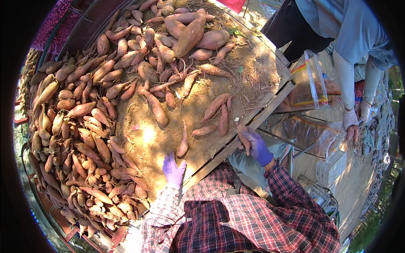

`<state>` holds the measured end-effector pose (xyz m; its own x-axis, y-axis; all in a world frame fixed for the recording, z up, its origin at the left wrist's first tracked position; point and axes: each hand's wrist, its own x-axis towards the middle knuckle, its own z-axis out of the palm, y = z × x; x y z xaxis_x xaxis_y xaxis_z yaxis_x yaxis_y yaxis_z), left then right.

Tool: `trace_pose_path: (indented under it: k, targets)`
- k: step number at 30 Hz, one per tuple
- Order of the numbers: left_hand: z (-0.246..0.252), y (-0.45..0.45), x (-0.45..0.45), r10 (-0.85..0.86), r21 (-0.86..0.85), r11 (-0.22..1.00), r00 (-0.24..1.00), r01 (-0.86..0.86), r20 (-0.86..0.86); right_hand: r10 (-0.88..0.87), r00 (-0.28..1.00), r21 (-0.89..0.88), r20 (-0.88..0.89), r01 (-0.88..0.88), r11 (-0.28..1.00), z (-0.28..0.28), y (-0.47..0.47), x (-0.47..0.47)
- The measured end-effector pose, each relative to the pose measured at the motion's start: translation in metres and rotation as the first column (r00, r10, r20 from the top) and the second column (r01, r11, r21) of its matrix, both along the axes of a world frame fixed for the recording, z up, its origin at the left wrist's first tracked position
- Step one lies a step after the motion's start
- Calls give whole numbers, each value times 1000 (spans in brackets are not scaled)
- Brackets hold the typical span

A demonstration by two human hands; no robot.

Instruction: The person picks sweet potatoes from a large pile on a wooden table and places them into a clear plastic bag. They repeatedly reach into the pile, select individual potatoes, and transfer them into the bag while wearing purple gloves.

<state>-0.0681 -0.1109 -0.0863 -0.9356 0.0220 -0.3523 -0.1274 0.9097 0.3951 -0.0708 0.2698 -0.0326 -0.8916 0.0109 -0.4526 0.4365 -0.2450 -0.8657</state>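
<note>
My right hand (260, 148), in a purple glove, grips a sweet potato (243, 136) over the wooden edge of the sorting table (142, 126). Below that hand hangs a pale green sack (251, 166) with its mouth by the table edge. Flat on the soil-covered tabletop rests my gloved left hand (173, 169), fingers apart and nothing in it. Just beyond its fingertips lies a slim sweet potato (183, 144); whether they touch, I cannot tell. Several small sweet potatoes (223, 120) lie loose farther right.
A large heap of sweet potatoes (91, 151) covers the table's left and far sides. To the right, a co-worker's hand (352, 131) is at a clear plastic bag (313, 129) of sweet potatoes. Steel rebar (303, 150), a white plastic crate (331, 167) and another clear bag (307, 82) stand nearby.
</note>
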Motion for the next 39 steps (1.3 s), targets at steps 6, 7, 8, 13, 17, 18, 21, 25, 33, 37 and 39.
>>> trace_pose_path:
  k: [6, 7, 8, 13, 17, 18, 21, 25, 33, 37, 39]
  targets:
    - [-31, 32, -28, -24, 183, 981, 977, 64, -211, -37, 989, -89, 145, 50, 995, -22, -31, 32]
    - [-30, 39, -35, 10, 255, 966, 982, 40, -191, -69, 984, -69, 167, 81, 994, -28, -32, 35]
    - [-26, 45, -42, 30, 359, 933, 990, 23, -141, -79, 990, -94, 115, 90, 991, -34, -31, 36]
    - [-1, 83, -86, -6, 543, 830, 976, 126, -217, -81, 993, -8, 84, 82, 997, -68, -18, 29]
    - [3, 117, -120, -352, 198, 893, 902, 403, -248, -273, 924, -576, 268, 381, 723, -70, -8, 10]
    - [3, 124, -124, -364, 167, 901, 908, 400, -207, -250, 934, -533, 254, 350, 770, -63, -5, 6]
    - [3, 138, -124, -372, 101, 896, 855, 432, -362, -198, 970, -494, 142, 243, 835, -37, 6, -20]
    - [6, 131, -106, -252, 210, 901, 853, 379, -457, -244, 970, -507, 4, 212, 835, -5, 44, -59]
    - [7, 57, -73, -49, 399, 910, 986, 110, -158, -693, 721, -569, -34, 556, 606, 29, 163, -66]
    - [8, 28, -62, 89, 434, 899, 994, -55, -58, -819, 569, -437, -75, 719, 540, 65, 234, -33]
    - [10, 19, -62, 41, 330, 944, 996, -11, -83, -832, 530, -277, -166, 785, 555, 78, 259, -20]
